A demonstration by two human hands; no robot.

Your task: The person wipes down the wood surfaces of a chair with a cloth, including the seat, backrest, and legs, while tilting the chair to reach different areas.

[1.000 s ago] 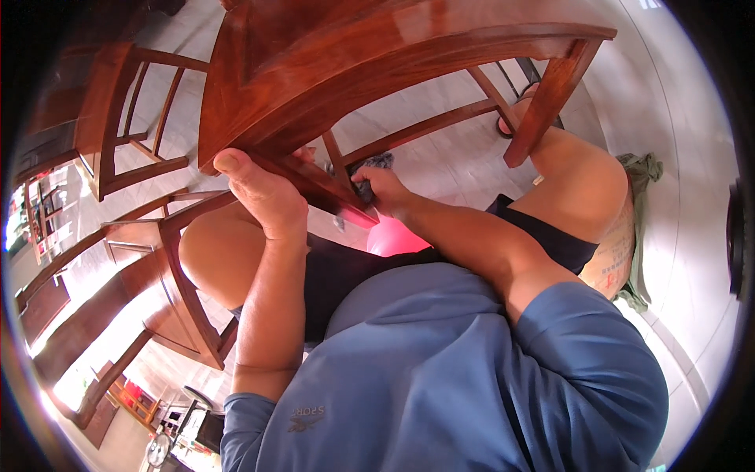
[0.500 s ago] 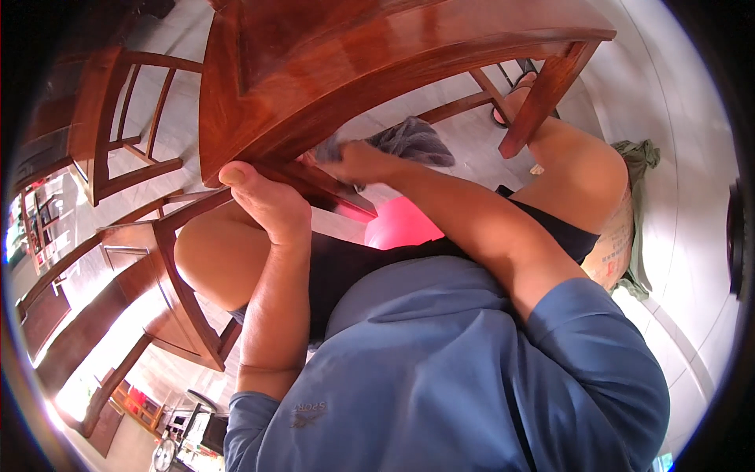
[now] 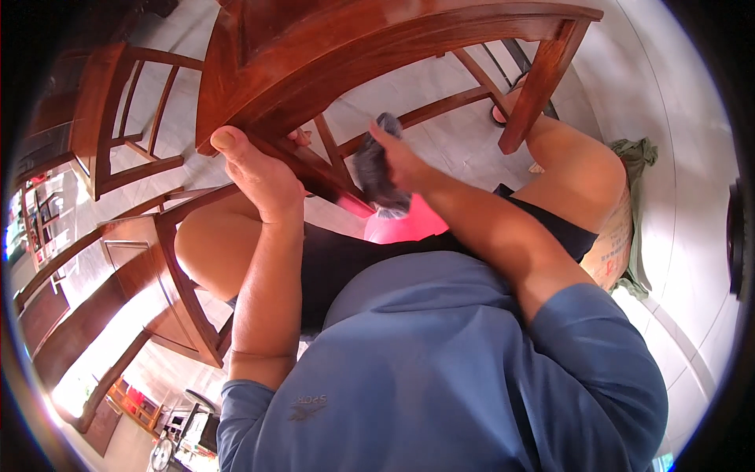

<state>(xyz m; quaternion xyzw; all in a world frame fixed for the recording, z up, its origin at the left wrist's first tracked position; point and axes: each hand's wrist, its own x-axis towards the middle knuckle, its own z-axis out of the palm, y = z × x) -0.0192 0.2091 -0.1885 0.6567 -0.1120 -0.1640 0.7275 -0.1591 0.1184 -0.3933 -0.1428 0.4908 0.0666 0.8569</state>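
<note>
Across the upper middle, in front of me, a reddish-brown wooden chair [image 3: 377, 59] tilts toward my lap. My left hand [image 3: 263, 185] is wrapped round its near left corner and leg, thumb on the outer side and some fingertips showing beyond the wood. A grey cloth [image 3: 371, 169] is bunched in my right hand [image 3: 403, 167], beside that leg and a little off it. The fingers of this hand are partly behind the cloth. Between my thighs, below the cloth, shows a bright pink rounded thing [image 3: 405, 224] whose kind I cannot make out.
More wooden chairs stand at the left, one upper left [image 3: 102, 126] and another beside my left knee [image 3: 157, 283]. By my right knee is a printed sack [image 3: 613, 244] with a green cloth [image 3: 638, 157] on it. A pale tiled wall [image 3: 692, 141] curves along the right.
My right hand has drawn back from the chair leg, moving right with the grey cloth, which now hangs upright and bunched. My left hand and the chair have shifted only slightly.
</note>
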